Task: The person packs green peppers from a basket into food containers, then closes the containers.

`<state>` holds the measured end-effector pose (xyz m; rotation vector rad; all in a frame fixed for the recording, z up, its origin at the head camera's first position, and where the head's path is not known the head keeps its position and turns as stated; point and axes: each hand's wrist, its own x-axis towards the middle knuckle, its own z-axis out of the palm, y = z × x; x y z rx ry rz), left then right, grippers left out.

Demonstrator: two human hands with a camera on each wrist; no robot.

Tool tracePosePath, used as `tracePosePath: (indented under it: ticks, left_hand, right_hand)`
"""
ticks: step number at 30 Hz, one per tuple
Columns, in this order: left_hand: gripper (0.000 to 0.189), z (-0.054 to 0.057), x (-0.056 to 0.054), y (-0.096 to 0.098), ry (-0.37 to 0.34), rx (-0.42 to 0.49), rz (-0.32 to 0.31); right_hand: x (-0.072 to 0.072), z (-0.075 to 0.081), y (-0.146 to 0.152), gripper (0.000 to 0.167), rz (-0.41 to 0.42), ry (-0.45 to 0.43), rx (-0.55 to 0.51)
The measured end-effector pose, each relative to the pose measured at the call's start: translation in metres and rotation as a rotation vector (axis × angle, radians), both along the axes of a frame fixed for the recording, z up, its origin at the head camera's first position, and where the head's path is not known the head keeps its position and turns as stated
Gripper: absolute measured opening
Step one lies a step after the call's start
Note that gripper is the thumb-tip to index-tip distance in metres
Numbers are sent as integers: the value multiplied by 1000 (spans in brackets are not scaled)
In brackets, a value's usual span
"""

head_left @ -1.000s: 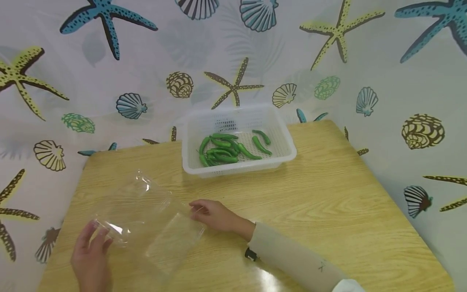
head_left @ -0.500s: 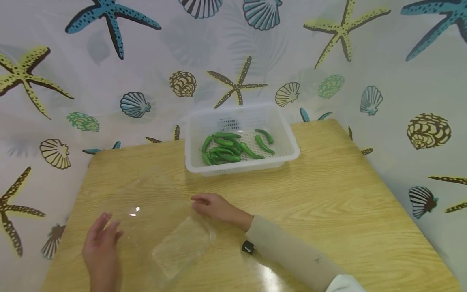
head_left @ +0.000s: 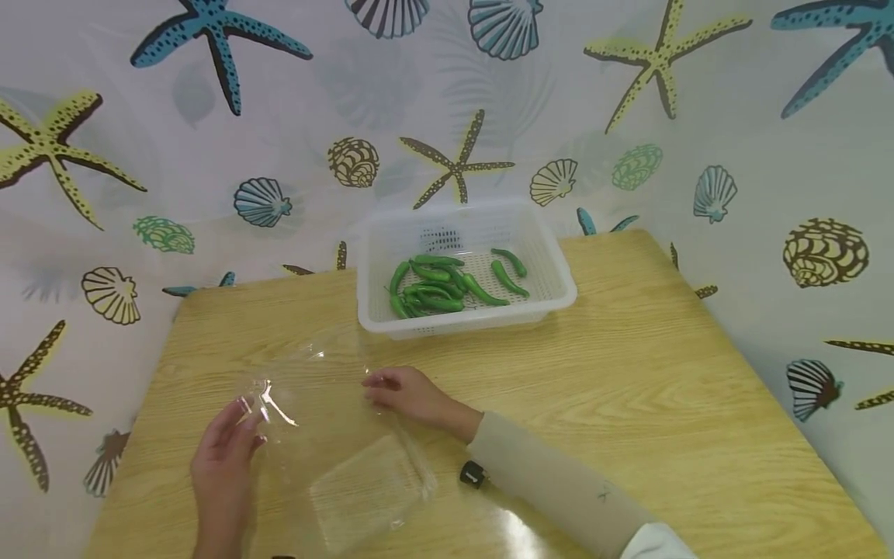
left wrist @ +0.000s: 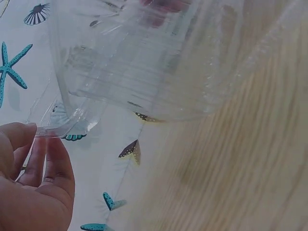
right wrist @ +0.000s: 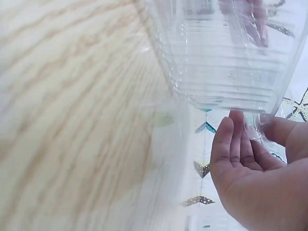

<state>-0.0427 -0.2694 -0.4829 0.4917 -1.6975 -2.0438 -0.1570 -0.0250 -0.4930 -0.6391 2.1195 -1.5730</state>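
Note:
Between the two hands is a clear plastic clamshell container (head_left: 366,481), its thin walls showing the wood grain behind. My left hand (head_left: 226,454) pinches its left edge between thumb and fingertips; in the left wrist view that hand (left wrist: 41,173) grips a corner of the rim. On the other side my right hand (head_left: 408,396) pinches the opposite edge, and the right wrist view has the thumb and fingers of this hand (right wrist: 255,163) at the rim. The ribbed wall (right wrist: 221,72) of the container fills the top of that view. Glare blurs its outline in the head view.
A white perforated plastic basket (head_left: 468,320) stands at the back of the wooden table (head_left: 628,373), holding several green chili peppers (head_left: 433,287). Behind and at both sides hangs a cloth (head_left: 293,116) printed with starfish and shells. A small black device (head_left: 472,474) sits at the right wrist.
My left hand has moved right, toward the right hand, bringing its side of the container with it. The right hand has kept nearly the same place. The head view has shifted slightly.

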Motion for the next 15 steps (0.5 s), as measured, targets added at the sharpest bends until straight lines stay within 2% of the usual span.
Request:
tracePosePath:
  ticks: [3,8,13,15]
  left_hand:
    - [39,-2,-1,5,7,-21,-36]
    - [41,-4,-4,15,-23,-97,-114]
    - [42,-6,-8,26,-48,-115,-182]
    - [42,-8,-9,30,-74,-151,-237]
  right_hand:
    - [1,1,7,27,-1,-30,-5]
    - [0,2,22,28,-11,-73,-50]
    - [0,4,38,29,-10,-119,-108]
    - [0,5,45,29,-8,-139,-137]
